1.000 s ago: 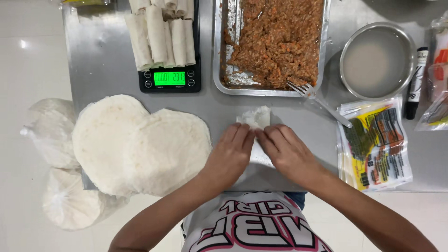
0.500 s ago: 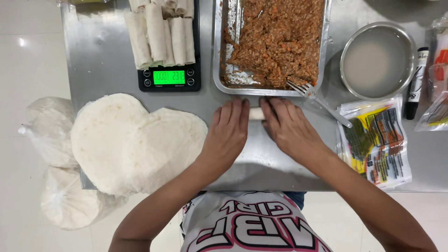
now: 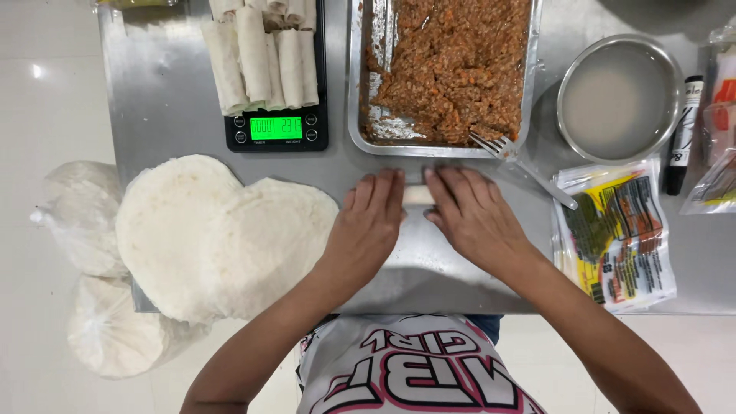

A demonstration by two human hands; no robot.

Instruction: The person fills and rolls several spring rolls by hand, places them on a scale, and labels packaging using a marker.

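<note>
Both hands flat on steel desk (image 3: 153, 92): left hand (image 3: 368, 226), right hand (image 3: 471, 218), fingers extended together, pressing thin white wrapper roll (image 3: 418, 195) between them. Beyond fingertips: rectangular metal tray (image 3: 355, 92) of orange-brown minced filling (image 3: 452, 69). Right: round metal bowl (image 3: 675, 92), cloudy liquid.

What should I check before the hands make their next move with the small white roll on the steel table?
1. Both hands on the roll: left hand and right hand lie flat over the small white wrapper roll: ok.
2. Roll fully closed: mostly hidden under the fingers: cannot tell.
3. Round white wrapper stack beside the left hand: ok.
4. Metal tray of orange-brown minced filling holds filling: ok.
5. Metal fork leaning on the tray edge: ok.
6. Room on the black digital scale for another roll: cannot tell.
</note>
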